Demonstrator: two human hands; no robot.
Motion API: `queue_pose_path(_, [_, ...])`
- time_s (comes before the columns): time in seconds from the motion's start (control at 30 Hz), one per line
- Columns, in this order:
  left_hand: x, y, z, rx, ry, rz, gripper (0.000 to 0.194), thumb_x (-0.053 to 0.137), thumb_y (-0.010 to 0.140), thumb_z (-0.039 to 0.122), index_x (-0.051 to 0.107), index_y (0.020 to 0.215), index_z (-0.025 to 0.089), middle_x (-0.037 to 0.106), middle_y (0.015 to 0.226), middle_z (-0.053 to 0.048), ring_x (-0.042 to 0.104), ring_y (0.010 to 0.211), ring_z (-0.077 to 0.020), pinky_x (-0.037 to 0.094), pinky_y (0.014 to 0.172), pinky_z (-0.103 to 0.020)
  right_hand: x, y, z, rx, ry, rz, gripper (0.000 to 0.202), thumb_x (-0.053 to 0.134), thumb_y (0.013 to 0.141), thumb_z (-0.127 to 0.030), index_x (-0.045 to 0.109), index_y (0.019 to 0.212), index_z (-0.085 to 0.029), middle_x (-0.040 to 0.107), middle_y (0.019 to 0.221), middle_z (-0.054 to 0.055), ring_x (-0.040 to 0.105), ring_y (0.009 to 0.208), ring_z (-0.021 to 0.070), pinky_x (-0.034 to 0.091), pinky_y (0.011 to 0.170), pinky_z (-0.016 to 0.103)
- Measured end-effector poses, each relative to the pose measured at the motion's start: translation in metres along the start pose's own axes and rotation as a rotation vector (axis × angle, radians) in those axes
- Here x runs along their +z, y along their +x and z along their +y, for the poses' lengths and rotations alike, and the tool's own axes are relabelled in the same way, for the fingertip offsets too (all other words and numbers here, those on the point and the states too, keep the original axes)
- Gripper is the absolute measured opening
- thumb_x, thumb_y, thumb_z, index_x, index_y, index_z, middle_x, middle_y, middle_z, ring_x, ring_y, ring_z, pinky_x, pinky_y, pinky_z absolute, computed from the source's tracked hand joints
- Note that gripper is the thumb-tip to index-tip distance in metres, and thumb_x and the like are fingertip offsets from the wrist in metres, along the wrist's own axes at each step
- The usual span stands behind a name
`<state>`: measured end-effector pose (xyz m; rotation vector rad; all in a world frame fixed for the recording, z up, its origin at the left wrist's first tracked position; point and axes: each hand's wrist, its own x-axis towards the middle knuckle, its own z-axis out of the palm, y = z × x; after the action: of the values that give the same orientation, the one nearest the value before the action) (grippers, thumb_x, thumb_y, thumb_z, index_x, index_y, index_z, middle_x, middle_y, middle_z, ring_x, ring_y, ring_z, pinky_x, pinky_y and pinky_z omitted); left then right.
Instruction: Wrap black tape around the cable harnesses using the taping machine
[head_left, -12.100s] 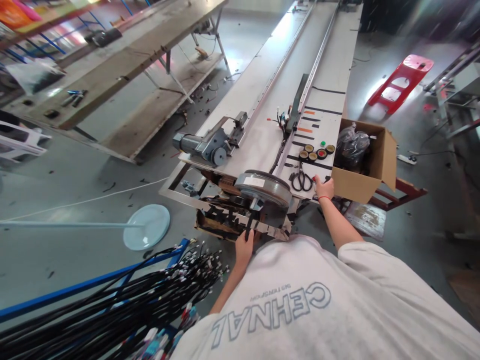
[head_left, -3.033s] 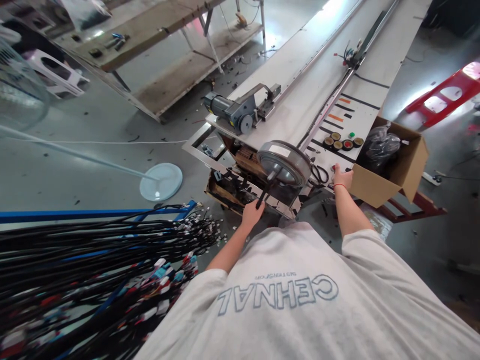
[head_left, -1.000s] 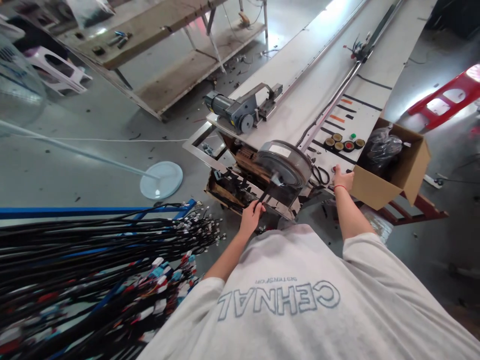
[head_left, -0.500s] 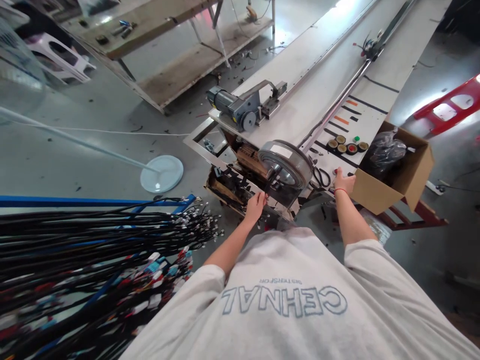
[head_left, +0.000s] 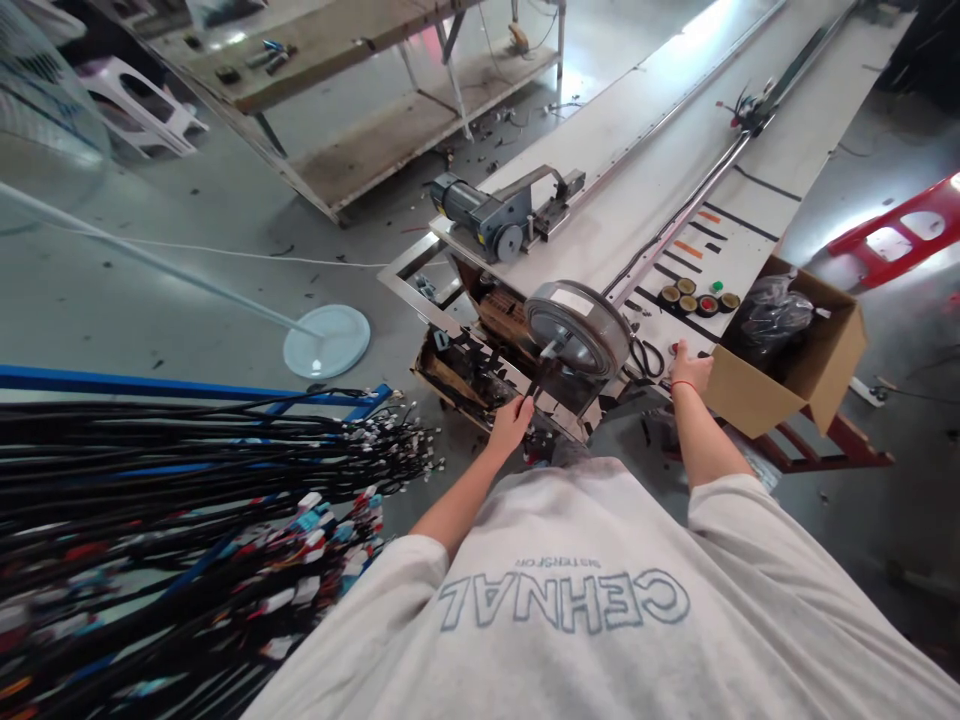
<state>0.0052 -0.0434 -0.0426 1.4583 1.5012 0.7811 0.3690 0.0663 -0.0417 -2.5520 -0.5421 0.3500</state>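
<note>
My left hand (head_left: 511, 425) is closed at the near end of the long bench, just in front of the round grey wheel (head_left: 577, 325). A thin dark piece runs from its fingertips toward the wheel's hub; I cannot make out what it is. On the right, my right hand (head_left: 691, 368) rests at the bench edge, fingers apart, one fingertip at a small red button (head_left: 675, 348). Black-handled scissors (head_left: 646, 356) lie between the wheel and that hand. Several rolls of tape (head_left: 688, 297) sit just beyond it.
A cardboard box (head_left: 757, 395) holding a dark plastic bag stands right of my right hand. A motor (head_left: 480, 215) is mounted on the bench's left side. Bundles of black cables (head_left: 225, 450) hang at the left. A round white stand base (head_left: 327, 342) is on the floor.
The view has shifted slightly, so the bench sits a little farther right. A dark piece now shows between my left fingertips and the wheel's hub. My right hand stays by the red button.
</note>
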Motion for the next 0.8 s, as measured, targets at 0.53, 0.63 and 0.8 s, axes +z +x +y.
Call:
queue_pose_path(0.53, [-0.042,-0.063,-0.050,-0.101,0.369,0.032,0.037,0.038,0.095,0.043,0.061,0.079,0.019,0.062,0.064,-0.003,0.059,0.063,-0.0172,0.034,0.059,-0.024,0.001,0.002,0.001,-0.002,-0.014,0.007,0.069,0.057,0.083,-0.064,0.047,0.127,-0.011,0.055,0.130,0.023,0.054,0.121,0.0376,0.042,0.101,0.052])
queue_pose_path(0.63, [-0.044,-0.049,-0.039,-0.085,0.400,0.039,0.036,0.039,0.094,0.044,0.061,0.079,0.019,0.061,0.062,-0.003,0.059,0.062,-0.0176,0.036,0.061,-0.024,0.000,0.000,0.000,0.001,-0.015,0.002,0.068,0.057,0.083,-0.063,0.047,0.126,-0.012,0.055,0.129,0.023,0.054,0.121,0.0373,0.042,0.101,0.052])
queue_pose_path(0.8, [-0.044,-0.027,-0.025,-0.021,0.401,0.045,0.035,0.040,0.095,0.044,0.062,0.083,0.019,0.063,0.064,-0.003,0.061,0.065,-0.0180,0.038,0.063,-0.024,-0.002,-0.002,-0.001,0.013,-0.015,-0.004,0.068,0.056,0.083,-0.064,0.048,0.126,-0.012,0.055,0.128,0.023,0.055,0.120,0.0372,0.042,0.100,0.051])
